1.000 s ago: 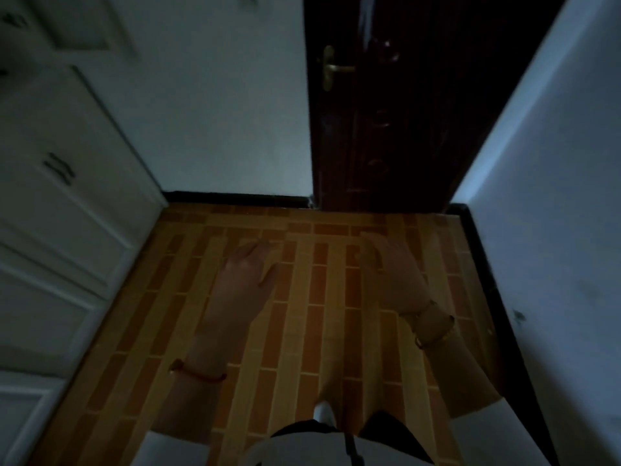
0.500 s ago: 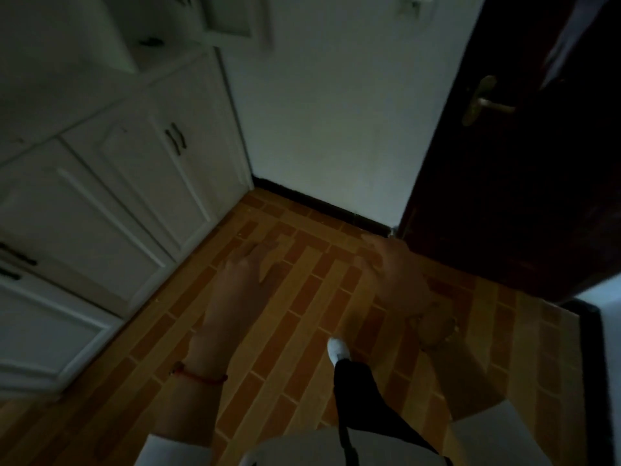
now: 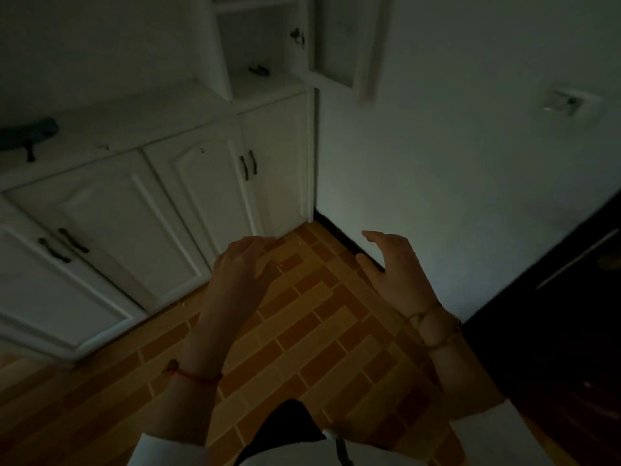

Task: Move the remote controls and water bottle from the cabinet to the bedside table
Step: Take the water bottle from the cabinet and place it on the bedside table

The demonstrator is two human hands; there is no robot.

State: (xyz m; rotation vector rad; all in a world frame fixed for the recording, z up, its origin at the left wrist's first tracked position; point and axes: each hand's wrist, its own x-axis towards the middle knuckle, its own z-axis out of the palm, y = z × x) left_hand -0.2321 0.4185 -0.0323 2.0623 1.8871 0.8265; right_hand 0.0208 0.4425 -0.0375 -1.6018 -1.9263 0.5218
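Note:
The room is dim. A white cabinet (image 3: 141, 126) with lower doors and an open upper shelf unit fills the left. A dark object (image 3: 30, 132), too dim to identify, lies on its countertop at the far left edge. A small dark item (image 3: 258, 70) sits in the open shelf. No remote control or water bottle can be made out. My left hand (image 3: 242, 264) and my right hand (image 3: 393, 264) hover empty over the floor in front of me, fingers apart, well short of the cabinet.
An open cabinet door (image 3: 346, 42) juts out at the top centre. A white wall (image 3: 470, 163) carries a switch plate (image 3: 568, 102). A dark wooden door (image 3: 571, 297) stands at the right. The floor (image 3: 302, 331) is orange brick-pattern tile.
The view has swung left from the dark door toward the white cabinet, which now fills the left side. Both hands stay empty and raised in front.

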